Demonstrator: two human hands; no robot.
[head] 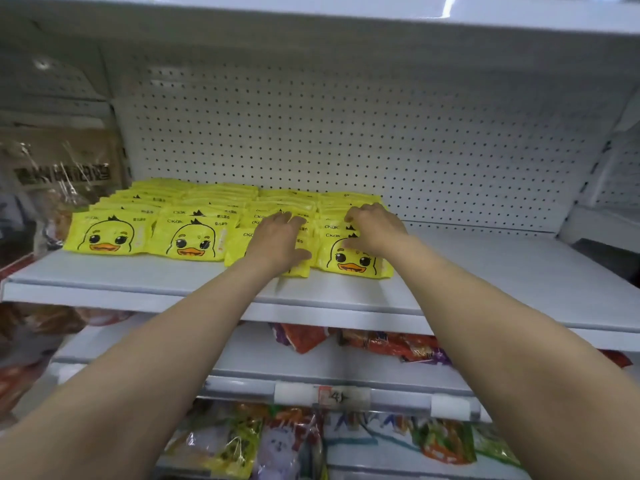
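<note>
**Item:** yellow duck packs (195,240), flat film pouches printed with a duck face.

**Location:** left half of a white shelf (519,271), laid in 4 rows running front to back. Each row overlaps like shingles toward the pegboard panel (346,133).

**Hands:**
- The left hand (277,240) lies almost flat, fingers nearly straight and spread, pressing the row 3 front pack (239,252). It grips nothing.
- The right hand (375,230) has its fingers bent over the top of the row 4 stack (356,261) and its thumb on the front pack's face. It appears to pinch several packs together.

**Handling (judged):**
- The packs look light, soft and yielding, not fragile.
- The glossy film is likely slippery, so overlapped packs may slide or fan out.
- Best hold is across the short side edges, or a whole row squeezed between fingers and thumb.

**Nearby:** red snack bags (381,344) on the shelf below and a price tag (332,396).
</note>
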